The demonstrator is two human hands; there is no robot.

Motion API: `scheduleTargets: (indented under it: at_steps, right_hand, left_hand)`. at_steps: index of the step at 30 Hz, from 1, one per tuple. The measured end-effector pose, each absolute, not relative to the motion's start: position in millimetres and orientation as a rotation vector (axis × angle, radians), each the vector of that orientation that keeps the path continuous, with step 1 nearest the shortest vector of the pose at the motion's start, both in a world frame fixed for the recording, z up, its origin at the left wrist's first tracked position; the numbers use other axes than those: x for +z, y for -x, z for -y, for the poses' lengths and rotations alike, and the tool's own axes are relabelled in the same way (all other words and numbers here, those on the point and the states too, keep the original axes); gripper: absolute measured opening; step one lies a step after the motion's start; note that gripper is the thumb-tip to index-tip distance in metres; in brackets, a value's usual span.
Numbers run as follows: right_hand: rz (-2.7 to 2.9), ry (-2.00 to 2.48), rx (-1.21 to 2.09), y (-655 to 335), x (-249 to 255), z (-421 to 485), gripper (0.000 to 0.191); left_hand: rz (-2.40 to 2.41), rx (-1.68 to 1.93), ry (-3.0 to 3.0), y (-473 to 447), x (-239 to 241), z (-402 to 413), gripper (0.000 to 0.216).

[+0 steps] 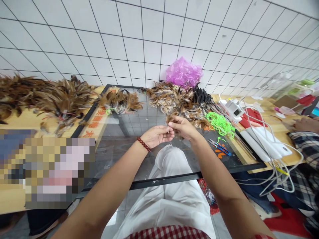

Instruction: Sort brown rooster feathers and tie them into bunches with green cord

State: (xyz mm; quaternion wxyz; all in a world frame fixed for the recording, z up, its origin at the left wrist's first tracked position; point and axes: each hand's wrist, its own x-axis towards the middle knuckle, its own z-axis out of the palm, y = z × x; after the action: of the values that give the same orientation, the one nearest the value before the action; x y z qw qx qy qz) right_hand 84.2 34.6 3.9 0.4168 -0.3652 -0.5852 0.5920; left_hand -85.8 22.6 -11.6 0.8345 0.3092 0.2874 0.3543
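My left hand [160, 136], with a dark red bead bracelet [144, 144] at its wrist, is closed in a pinch. Its fingertips meet those of my right hand [183, 127] above the glass tabletop [114, 139]. Between the fingers of my right hand is a small brown feather [170, 118], its lower end partly hidden by the fingertips. Just beyond the hands lies a large heap of brown and cream feathers [164, 98], with black feathers [202, 96] at its right. A smaller feather bunch [122, 101] rests further left.
Bright green cord [219, 124] and blue-handled scissors [221, 147] lie to the right. Beyond them are white power strips [264, 142] with tangled cables. A pink plastic bag [184, 73] stands against the tiled wall. More feathers [62, 96] lie left; another person's sleeve [304, 146] is at right.
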Motion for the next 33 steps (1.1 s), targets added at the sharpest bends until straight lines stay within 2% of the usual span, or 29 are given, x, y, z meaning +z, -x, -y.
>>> scheduleTargets:
  at_steps: [1,4,5,8,12,16,18,21,24,26,28,31,33]
  right_hand:
    - [1.511,0.900,1.399,-84,4,-35,0.041]
    - [1.730,0.909,1.121,-82,3,-35,0.073]
    - [1.796,0.925,1.021,-80,2,-34,0.076]
    - [1.877,0.954,0.785,-77,0,-34,0.067]
    - [1.849,1.034,0.679,-84,-2,-39,0.064]
    - [1.823,1.441,0.338,-96,6,-55,0.030]
    - [1.984,1.678,0.172,-93,14,-63,0.020]
    - [2.221,1.901,0.057,-78,23,-72,0.019]
    - [2.213,2.010,-0.117,-67,26,-78,0.029]
    - [2.193,2.096,-0.111,-70,25,-82,0.029]
    - [2.153,2.059,0.016,-79,21,-84,0.022]
    - [1.831,1.676,0.257,-92,12,-80,0.019]
    - [1.514,1.421,0.542,-93,6,-71,0.022]
  left_hand:
    - [-0.610,0.825,-0.622,85,-12,-23,0.008]
    - [-0.631,0.959,-0.551,82,-11,-23,0.009]
    - [-0.640,0.963,-0.541,81,-11,-22,0.009]
    - [-0.647,0.950,-0.506,79,-11,-22,0.013]
    - [-0.669,1.048,-0.474,80,-10,-25,0.011]
    - [-0.802,1.315,-0.374,83,-8,-32,0.008]
    - [-0.828,1.377,-0.327,83,-7,-33,0.009]
    - [-0.826,1.398,-0.317,83,-6,-33,0.008]
    - [-0.830,1.417,-0.313,83,-7,-33,0.009]
    - [-0.829,1.424,-0.309,83,-9,-33,0.010]
    - [-0.826,1.421,-0.311,83,-10,-34,0.009]
    - [-0.815,1.415,-0.337,83,-11,-33,0.007]
    - [-0.812,1.409,-0.363,83,-11,-33,0.006]
